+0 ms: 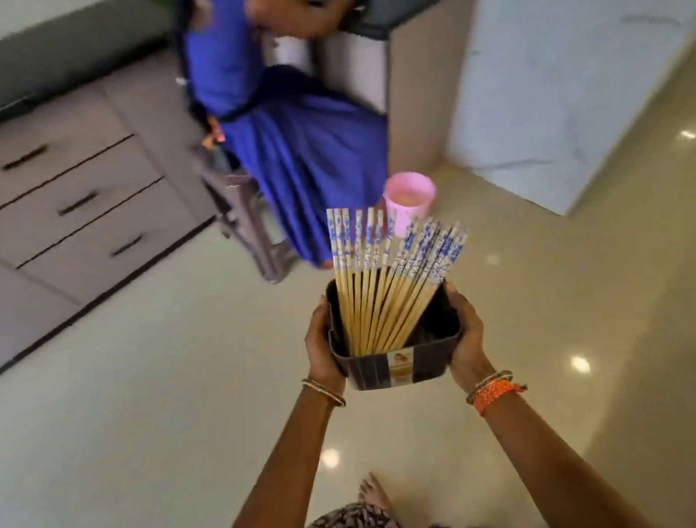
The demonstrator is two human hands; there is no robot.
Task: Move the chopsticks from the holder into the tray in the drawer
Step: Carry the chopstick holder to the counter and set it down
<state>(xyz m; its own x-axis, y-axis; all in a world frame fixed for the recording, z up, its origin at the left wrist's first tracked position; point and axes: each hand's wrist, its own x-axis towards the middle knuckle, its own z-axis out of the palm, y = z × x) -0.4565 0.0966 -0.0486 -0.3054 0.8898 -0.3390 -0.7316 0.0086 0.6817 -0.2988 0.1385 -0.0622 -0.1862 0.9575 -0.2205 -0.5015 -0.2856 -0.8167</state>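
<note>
A dark square holder [396,368] is carried in front of me above the floor. My left hand [322,349] grips its left wall and my right hand [466,337] grips its right wall. Several wooden chopsticks [385,277] with blue-and-white patterned tops stand fanned out in it, leaning away from me. A cabinet with three shut drawers [66,202] stands at the left. No tray is in view.
A person in a blue dress [287,143] sits on a brown stool [247,226] by the counter, just ahead. A pink cup [410,198] stands on the floor behind the chopsticks. A white marble wall [573,79] rises at the right. The glossy tiled floor [141,405] lies all around.
</note>
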